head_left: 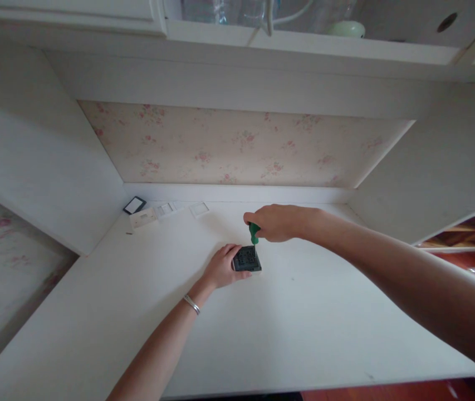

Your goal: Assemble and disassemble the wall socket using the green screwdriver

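A small black rectangular device with a pale rim lies on the white tabletop. My left hand grips it from the left, fingers along the far edge and thumb along the near one. Above its right side, my right hand is closed around the green handle of a screwdriver. The screwdriver points down, its thin shaft reaching the device's right part. Whether the tip sits in a screw is too small to make out.
At the back left lie a dark-framed panel with a white middle, a pale plate and thin white frames. A small dark stick-like piece is near them. An overhead shelf and side panels enclose the table.
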`<state>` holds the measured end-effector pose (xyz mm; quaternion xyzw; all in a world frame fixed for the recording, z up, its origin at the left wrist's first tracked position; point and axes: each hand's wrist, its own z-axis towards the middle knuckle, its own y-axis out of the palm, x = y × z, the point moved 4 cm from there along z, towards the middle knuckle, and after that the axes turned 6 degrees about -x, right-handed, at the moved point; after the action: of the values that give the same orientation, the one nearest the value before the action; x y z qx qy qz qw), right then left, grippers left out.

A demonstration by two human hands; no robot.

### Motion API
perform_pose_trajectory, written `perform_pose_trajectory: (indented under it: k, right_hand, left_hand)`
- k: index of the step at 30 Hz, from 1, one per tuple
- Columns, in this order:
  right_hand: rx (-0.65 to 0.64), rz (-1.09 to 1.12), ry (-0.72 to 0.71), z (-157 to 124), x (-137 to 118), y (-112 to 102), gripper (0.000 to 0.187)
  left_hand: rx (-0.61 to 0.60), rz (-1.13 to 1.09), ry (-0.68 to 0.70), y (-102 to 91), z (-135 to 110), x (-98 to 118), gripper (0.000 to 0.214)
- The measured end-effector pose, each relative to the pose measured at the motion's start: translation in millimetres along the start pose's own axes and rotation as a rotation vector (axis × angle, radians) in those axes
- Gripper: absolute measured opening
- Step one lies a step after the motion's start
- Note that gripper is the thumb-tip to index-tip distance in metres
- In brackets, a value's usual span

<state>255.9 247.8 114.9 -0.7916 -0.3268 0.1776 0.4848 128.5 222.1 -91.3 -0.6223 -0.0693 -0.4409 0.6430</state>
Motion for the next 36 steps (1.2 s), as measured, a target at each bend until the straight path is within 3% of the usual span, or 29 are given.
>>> perform_pose_trajectory:
  k: [2,4,9,11,14,18,23,27,31,36]
  right_hand:
    - [0.037,-0.070,0.079,1,4,-2,0.038]
    - [0.057,-0.090,0.147,1,7,-3,0.049]
    - [0.047,-0.043,-0.002,0,0,1,0.043]
    - [0.061,-0.087,0.054,-1,1,2,0.037]
    - [0.090,-0.096,0.177,-1,7,3,0.049]
    - [0.056,-0.018,0.060,-1,7,8,0.040]
    - [0.144,-0.156,0.155,-5,11,9,0.050]
    - [0.135,-0.087,0.032,-7,6,15,0.040]
    - [0.171,-0.152,0.203,-9,13,15,0.053]
    - [0.134,0.013,0.039,-14,11,17,0.042]
  left_hand:
    - [-0.003,0.001,-0.003,0.4,0,0,0.076]
    - [-0.005,-0.002,-0.007,0.7,0,-1,0.076]
    - [-0.005,-0.013,-0.014,1.2,0,-2,0.076]
    - [-0.008,-0.013,-0.017,1.5,0,-2,0.077]
    - [-0.005,-0.013,-0.025,1.5,0,-2,0.077]
    - [-0.009,-0.009,-0.033,1.4,0,-2,0.078]
    - [-0.007,-0.017,-0.024,-0.1,0,0,0.077]
    - [-0.004,-0.009,-0.023,-0.5,0,1,0.077]
    - [-0.001,-0.009,-0.029,-0.5,-1,1,0.076]
    - [0.003,-0.005,-0.023,-0.6,0,1,0.075]
